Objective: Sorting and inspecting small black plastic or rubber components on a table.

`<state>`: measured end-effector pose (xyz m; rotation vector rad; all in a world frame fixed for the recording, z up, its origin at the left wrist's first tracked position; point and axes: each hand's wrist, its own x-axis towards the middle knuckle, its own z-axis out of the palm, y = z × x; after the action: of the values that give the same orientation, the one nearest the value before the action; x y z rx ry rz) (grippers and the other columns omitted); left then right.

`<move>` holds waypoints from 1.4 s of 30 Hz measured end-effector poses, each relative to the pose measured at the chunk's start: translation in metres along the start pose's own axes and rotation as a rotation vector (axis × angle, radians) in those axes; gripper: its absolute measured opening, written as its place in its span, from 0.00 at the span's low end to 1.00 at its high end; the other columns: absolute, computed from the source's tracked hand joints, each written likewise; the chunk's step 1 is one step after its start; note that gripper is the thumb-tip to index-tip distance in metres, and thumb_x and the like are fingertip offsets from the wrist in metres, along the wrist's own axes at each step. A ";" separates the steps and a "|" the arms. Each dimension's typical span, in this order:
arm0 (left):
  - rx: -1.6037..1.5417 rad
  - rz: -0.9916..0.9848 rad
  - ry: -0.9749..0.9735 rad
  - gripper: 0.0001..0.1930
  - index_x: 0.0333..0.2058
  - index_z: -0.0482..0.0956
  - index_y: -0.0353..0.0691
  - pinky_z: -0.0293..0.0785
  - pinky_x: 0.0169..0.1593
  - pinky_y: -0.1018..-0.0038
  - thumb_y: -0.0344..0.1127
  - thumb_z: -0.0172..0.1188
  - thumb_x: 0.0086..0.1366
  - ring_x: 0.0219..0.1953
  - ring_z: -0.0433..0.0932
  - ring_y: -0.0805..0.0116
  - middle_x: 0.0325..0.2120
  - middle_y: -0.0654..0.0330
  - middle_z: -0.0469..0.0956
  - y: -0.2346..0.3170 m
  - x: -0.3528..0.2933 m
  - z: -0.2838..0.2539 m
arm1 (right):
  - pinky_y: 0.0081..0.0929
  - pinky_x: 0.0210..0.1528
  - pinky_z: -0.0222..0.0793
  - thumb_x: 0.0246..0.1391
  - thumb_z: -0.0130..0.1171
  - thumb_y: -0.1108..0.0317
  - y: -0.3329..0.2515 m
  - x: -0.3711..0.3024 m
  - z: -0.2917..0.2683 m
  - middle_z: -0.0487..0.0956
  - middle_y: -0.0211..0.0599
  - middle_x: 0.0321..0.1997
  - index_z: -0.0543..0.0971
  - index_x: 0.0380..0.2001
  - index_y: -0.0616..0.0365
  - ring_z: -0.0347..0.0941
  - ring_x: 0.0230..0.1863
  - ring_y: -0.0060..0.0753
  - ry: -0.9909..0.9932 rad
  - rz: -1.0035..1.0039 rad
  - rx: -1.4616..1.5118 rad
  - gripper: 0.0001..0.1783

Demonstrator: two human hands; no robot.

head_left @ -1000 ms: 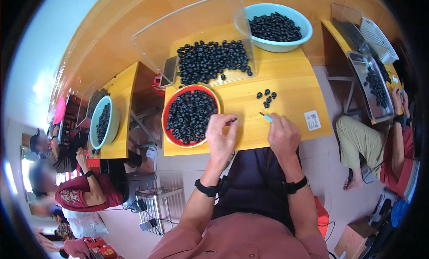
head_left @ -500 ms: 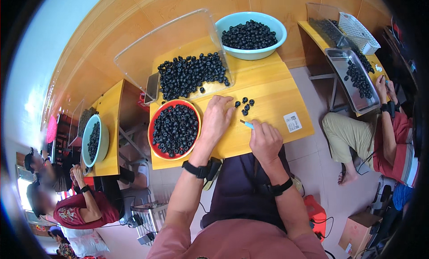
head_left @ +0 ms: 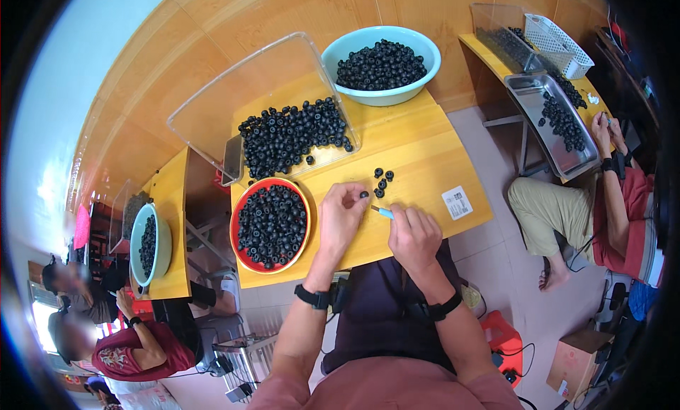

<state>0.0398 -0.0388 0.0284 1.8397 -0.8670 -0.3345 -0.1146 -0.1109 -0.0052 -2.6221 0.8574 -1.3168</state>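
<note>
Between the fingertips of my left hand (head_left: 340, 219) is a small round black part (head_left: 364, 195) with a hole in its end. My right hand (head_left: 414, 234) grips a thin tool with a light blue handle (head_left: 385, 212). Its narrow metal tip points at the black part, a small gap away. Several loose black parts (head_left: 380, 185) lie on the yellow table (head_left: 432, 141) just beyond my hands. Left of my left hand stands a red basin with a yellow rim (head_left: 307, 226), full of the same parts.
A clear plastic box (head_left: 212, 70) lies tipped at the back, black parts spilling from its mouth. Beside it sits a light blue basin (head_left: 388, 97) of parts. A white label (head_left: 457, 202) is on the table's right. People work at tables on both sides; a steel tray (head_left: 520, 91) is right.
My left hand has drawn back from the loose parts and now pinches one of them. The tool in my right hand has shifted slightly left, closer to the left fingertips.
</note>
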 end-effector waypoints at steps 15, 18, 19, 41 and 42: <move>-0.212 -0.027 0.089 0.20 0.52 0.80 0.35 0.79 0.42 0.76 0.19 0.71 0.61 0.36 0.80 0.74 0.34 0.61 0.81 -0.012 -0.044 0.021 | 0.36 0.30 0.70 0.56 0.65 0.70 0.001 0.002 -0.004 0.71 0.32 0.25 0.85 0.39 0.56 0.75 0.28 0.36 -0.068 -0.062 0.015 0.08; -0.228 -0.020 0.089 0.22 0.55 0.78 0.34 0.79 0.42 0.76 0.18 0.70 0.61 0.35 0.79 0.75 0.34 0.62 0.81 -0.015 -0.045 0.021 | 0.36 0.30 0.70 0.56 0.65 0.70 0.000 0.002 -0.005 0.71 0.33 0.25 0.85 0.39 0.56 0.75 0.27 0.36 -0.082 -0.059 0.011 0.07; -0.214 -0.032 0.069 0.23 0.56 0.77 0.33 0.78 0.44 0.78 0.18 0.69 0.63 0.37 0.79 0.76 0.35 0.62 0.80 -0.014 -0.045 0.020 | 0.36 0.30 0.70 0.56 0.66 0.70 0.001 0.001 -0.004 0.71 0.33 0.25 0.85 0.39 0.56 0.75 0.27 0.36 -0.075 -0.066 0.017 0.07; -0.033 0.194 0.174 0.13 0.44 0.83 0.34 0.77 0.43 0.78 0.19 0.72 0.61 0.37 0.79 0.73 0.37 0.60 0.79 -0.010 -0.051 0.007 | 0.37 0.30 0.72 0.57 0.63 0.70 -0.002 0.004 0.002 0.73 0.33 0.25 0.84 0.39 0.56 0.77 0.27 0.39 -0.076 -0.017 0.004 0.07; -0.022 0.194 0.189 0.13 0.44 0.83 0.34 0.77 0.43 0.78 0.19 0.72 0.61 0.37 0.79 0.73 0.37 0.60 0.79 -0.010 -0.053 0.002 | 0.37 0.30 0.72 0.57 0.63 0.70 -0.003 0.004 0.002 0.73 0.33 0.25 0.84 0.39 0.56 0.77 0.27 0.39 -0.074 -0.025 0.020 0.07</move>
<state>0.0058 -0.0012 0.0102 1.7193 -0.8970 -0.0476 -0.1098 -0.1107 -0.0031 -2.6557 0.7998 -1.2194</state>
